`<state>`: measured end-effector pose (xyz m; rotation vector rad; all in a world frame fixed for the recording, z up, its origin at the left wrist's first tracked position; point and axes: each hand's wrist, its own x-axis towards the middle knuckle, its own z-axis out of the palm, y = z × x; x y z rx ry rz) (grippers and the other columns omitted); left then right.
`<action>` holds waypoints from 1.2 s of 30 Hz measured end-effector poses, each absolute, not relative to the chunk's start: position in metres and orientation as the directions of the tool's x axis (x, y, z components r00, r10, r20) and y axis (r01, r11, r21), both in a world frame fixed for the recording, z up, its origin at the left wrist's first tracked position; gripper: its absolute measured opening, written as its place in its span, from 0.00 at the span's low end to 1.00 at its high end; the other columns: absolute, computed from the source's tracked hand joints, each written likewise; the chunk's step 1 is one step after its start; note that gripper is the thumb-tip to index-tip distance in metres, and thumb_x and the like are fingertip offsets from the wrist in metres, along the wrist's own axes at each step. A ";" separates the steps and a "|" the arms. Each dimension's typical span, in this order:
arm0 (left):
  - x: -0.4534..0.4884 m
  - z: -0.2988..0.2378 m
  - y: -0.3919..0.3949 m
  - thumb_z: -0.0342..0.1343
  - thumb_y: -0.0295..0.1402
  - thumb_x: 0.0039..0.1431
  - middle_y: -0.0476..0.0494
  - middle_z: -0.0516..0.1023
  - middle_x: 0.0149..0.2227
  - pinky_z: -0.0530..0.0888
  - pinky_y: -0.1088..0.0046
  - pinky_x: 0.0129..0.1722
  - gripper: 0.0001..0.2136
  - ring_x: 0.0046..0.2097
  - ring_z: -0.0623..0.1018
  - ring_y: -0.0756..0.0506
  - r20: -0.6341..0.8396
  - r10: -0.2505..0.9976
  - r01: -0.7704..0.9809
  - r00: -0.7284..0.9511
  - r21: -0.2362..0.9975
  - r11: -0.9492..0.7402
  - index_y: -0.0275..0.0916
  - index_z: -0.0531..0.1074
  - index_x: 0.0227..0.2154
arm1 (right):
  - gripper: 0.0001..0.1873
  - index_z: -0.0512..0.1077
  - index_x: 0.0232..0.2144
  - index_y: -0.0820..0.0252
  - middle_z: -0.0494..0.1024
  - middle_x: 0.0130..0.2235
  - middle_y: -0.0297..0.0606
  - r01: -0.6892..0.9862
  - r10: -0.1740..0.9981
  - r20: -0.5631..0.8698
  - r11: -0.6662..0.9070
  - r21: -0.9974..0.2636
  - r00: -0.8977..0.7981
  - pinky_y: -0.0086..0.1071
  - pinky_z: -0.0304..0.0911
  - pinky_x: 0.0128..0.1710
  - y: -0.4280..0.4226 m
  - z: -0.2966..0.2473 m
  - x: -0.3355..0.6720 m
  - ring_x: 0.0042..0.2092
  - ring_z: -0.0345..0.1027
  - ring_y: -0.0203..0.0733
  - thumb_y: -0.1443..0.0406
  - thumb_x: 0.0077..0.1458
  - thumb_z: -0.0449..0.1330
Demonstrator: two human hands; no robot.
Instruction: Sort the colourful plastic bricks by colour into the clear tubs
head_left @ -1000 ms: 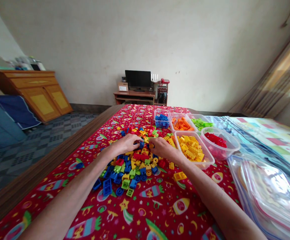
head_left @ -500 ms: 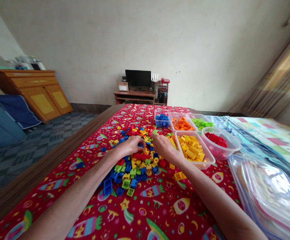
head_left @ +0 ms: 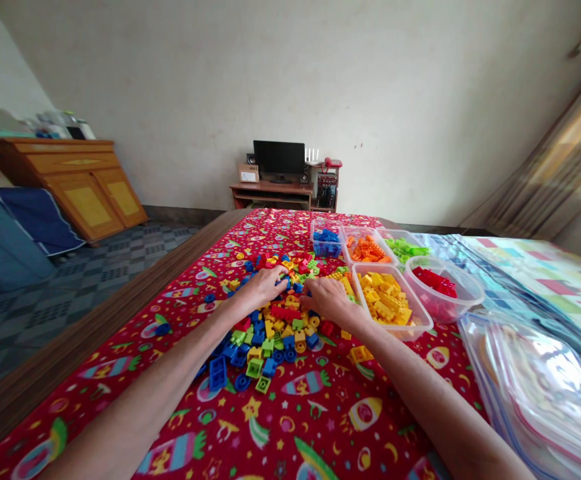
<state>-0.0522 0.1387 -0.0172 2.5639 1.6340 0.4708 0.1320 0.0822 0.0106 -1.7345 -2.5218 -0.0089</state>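
Note:
A mixed pile of toy building bricks (head_left: 270, 327) in blue, yellow, red and green lies on a red patterned cloth (head_left: 290, 427). Into its upper part reaches my left hand (head_left: 266, 285), thumb and fingers curled close together beside blue and yellow bricks. My right hand (head_left: 326, 295) is at the pile's right side, palm down, its fingers bent inward among the bricks. Whatever either set of fingertips holds is hidden or too small to name. A long red brick (head_left: 285, 313) lies between and just below the hands.
To the right stand clear tubs of sorted bricks: a blue tub (head_left: 326, 244), an orange tub (head_left: 346, 233), a green tub (head_left: 423, 241), a yellow tub (head_left: 423, 319) and a round red tub (head_left: 473, 293). Stacked clear lids (head_left: 545, 380) lie at the near right.
My right hand has shifted slightly down and toward me, its fingers now lower over the bricks. My left hand has moved slightly up, its fingers still in the pile.

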 end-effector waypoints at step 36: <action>-0.055 -0.006 0.131 0.57 0.42 0.52 0.46 0.77 0.35 0.68 0.74 0.33 0.14 0.36 0.77 0.44 0.058 0.873 0.829 0.484 0.290 -0.478 0.40 0.67 0.37 | 0.17 0.67 0.45 0.63 0.77 0.41 0.48 0.928 0.940 0.140 0.333 -0.166 -0.312 0.32 0.61 0.39 0.098 -0.007 0.120 0.43 0.71 0.46 0.58 0.60 0.48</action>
